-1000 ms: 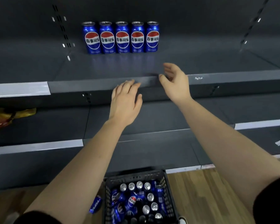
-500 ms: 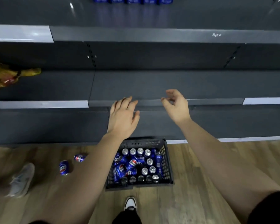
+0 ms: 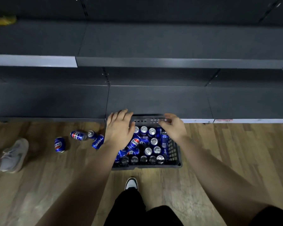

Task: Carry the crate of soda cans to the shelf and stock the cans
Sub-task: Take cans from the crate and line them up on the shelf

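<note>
Head view, looking down: a dark plastic crate (image 3: 174, 152) sits on the wooden floor (image 3: 227, 157), its far wall right against the front edge of the lowest shelf (image 3: 153, 100). It is packed with blue soda cans (image 3: 148, 151), most upright with silver tops showing, a few lying tilted on their sides. The left hand (image 3: 119, 130) hovers over the crate's left part, palm down, fingers slightly spread and relaxed, holding nothing. The right hand (image 3: 174, 128) hangs over the far right corner, fingers loosely curled near the crate's far wall; whether they touch it cannot be told. Four loose cans (image 3: 78, 135) lie on the floor just left of the crate. A grey shoe (image 3: 13, 154) stands further left, and a white-toed shoe (image 3: 131, 183) just behind the crate.
</note>
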